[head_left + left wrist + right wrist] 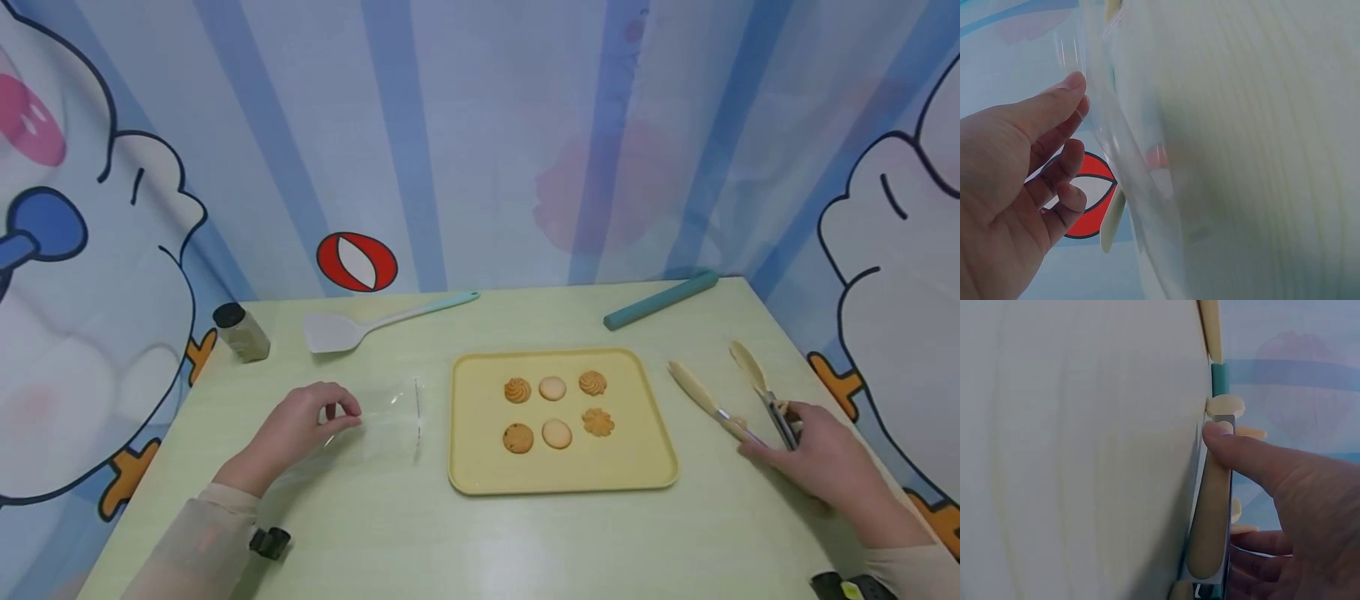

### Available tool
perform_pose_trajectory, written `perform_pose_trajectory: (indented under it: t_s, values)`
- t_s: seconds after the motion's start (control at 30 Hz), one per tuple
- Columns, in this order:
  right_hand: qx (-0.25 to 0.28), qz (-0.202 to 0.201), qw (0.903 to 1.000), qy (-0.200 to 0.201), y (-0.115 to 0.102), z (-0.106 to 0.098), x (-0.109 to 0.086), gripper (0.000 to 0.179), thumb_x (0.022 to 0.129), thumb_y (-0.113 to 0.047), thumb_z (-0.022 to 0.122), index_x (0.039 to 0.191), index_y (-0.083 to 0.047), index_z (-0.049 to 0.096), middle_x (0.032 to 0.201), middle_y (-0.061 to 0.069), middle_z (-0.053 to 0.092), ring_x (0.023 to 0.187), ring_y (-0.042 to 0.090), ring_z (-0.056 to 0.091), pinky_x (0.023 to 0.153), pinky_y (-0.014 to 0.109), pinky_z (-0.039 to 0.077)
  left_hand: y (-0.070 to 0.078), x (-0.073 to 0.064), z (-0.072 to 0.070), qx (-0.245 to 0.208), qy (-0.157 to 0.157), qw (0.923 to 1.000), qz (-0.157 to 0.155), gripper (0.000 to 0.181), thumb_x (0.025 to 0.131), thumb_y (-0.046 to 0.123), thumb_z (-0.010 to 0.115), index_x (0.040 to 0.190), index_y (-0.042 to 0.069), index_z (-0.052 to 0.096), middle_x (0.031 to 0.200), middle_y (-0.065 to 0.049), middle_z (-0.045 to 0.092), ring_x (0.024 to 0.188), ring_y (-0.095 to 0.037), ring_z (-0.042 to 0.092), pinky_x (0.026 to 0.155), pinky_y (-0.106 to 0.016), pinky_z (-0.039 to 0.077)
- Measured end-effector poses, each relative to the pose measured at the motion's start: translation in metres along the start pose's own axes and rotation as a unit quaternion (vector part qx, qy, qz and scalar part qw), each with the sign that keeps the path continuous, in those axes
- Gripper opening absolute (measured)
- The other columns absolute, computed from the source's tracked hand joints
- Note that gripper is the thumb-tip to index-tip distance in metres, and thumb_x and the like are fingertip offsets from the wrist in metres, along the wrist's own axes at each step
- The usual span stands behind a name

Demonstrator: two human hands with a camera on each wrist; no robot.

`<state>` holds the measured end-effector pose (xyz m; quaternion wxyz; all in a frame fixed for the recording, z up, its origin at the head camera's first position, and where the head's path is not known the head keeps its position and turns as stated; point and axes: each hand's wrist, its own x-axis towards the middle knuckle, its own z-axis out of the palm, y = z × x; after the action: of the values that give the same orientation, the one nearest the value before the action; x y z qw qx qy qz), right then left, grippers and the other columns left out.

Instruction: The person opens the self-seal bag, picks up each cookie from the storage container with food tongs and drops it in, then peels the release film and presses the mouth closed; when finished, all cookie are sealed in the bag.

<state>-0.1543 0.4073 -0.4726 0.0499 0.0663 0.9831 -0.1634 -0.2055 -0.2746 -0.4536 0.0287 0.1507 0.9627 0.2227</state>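
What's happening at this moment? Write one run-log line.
left grip: pinching clear bag | right grip: holding tongs, arms spread | cookies: six, on yellow tray

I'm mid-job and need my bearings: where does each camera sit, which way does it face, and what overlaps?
Head: worn on the head, facing forward and down over the table and yellow tray; left hand and right hand both show.
Left wrist: worn there, facing past the left hand to the clear plastic bag and striped backdrop.
Right wrist: worn there, facing along the tongs toward the backdrop; only the right hand shows.
Shared: head and left wrist both show the printed red-and-white ball; head and right wrist, the tongs.
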Motion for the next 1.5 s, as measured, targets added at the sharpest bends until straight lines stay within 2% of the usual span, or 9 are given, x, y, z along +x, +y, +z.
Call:
perform_pose_trajectory:
  t_s: [0.1,0.33,0.57,0.73,1.03,1.3,1.5]
  values:
    - [0.007,0.007,1.0,0.002,0.0,0.002,0.0,0.122,0.075,-0.074,0.078,0.137,0.023,0.04,0.126,0.046,0.051,0.102,0.055,0.057,0.076,0.06,0.052,0.0,0.0,0.0,0.001,-0.004,1.0,-0.004,0.012,0.09,0.022,0.082,0.099,0.023,0.075,0.093,0.009,0.069,0.085,-0.015,0.056,0.073,-0.031,0.049]
    - [0.024,-0.002,0.9988,0.042,-0.001,0.009,-0.001,0.11,0.082,-0.064,0.079,0.138,0.023,0.041,0.127,0.045,0.051,0.105,0.055,0.056,0.079,0.061,0.051,0.0,0.001,0.001,-0.001,-0.002,1.0,0.004,0.011,0.09,0.023,0.082,0.098,0.023,0.075,0.092,0.009,0.069,0.084,-0.015,0.057,0.074,-0.031,0.049]
    - [0.047,-0.058,0.9917,0.105,-0.003,0.013,0.0,0.083,0.091,-0.039,0.079,0.134,0.023,0.046,0.121,0.044,0.054,0.103,0.055,0.057,0.08,0.064,0.047,0.0,0.001,0.001,0.003,-0.007,1.0,0.0,0.011,0.09,0.023,0.082,0.099,0.023,0.075,0.093,0.009,0.069,0.084,-0.014,0.056,0.073,-0.03,0.048]
    - [0.057,-0.091,0.9863,0.125,-0.011,0.01,0.0,0.078,0.093,-0.036,0.077,0.137,0.02,0.046,0.126,0.043,0.053,0.11,0.056,0.053,0.084,0.067,0.044,0.001,0.002,0.001,0.003,-0.006,1.0,-0.001,0.011,0.089,0.022,0.082,0.098,0.022,0.075,0.093,0.008,0.069,0.084,-0.015,0.056,0.073,-0.031,0.048]
    - [0.071,-0.137,0.9776,0.143,-0.04,0.004,0.001,0.067,0.096,-0.031,0.074,0.139,0.014,0.049,0.129,0.038,0.054,0.113,0.054,0.051,0.084,0.066,0.043,0.003,0.002,0.0,0.0,-0.009,1.0,-0.002,0.011,0.09,0.023,0.082,0.097,0.024,0.075,0.092,0.008,0.068,0.084,-0.015,0.056,0.074,-0.031,0.048]
    - [0.051,-0.181,0.9709,0.148,-0.07,0.0,0.002,0.06,0.096,-0.029,0.074,0.14,0.006,0.053,0.13,0.031,0.058,0.113,0.049,0.053,0.083,0.064,0.045,0.001,0.001,0.0,0.002,-0.008,1.0,-0.004,0.012,0.089,0.023,0.083,0.098,0.024,0.075,0.092,0.008,0.068,0.085,-0.015,0.056,0.075,-0.032,0.049]
    - [0.037,-0.21,0.9692,0.123,-0.097,0.001,0.003,0.06,0.095,-0.028,0.076,0.14,0.004,0.053,0.131,0.026,0.06,0.112,0.045,0.056,0.084,0.061,0.048,0.002,0.001,0.0,-0.001,-0.006,1.0,0.001,0.012,0.089,0.021,0.083,0.097,0.023,0.075,0.091,0.008,0.068,0.084,-0.015,0.057,0.075,-0.032,0.048]
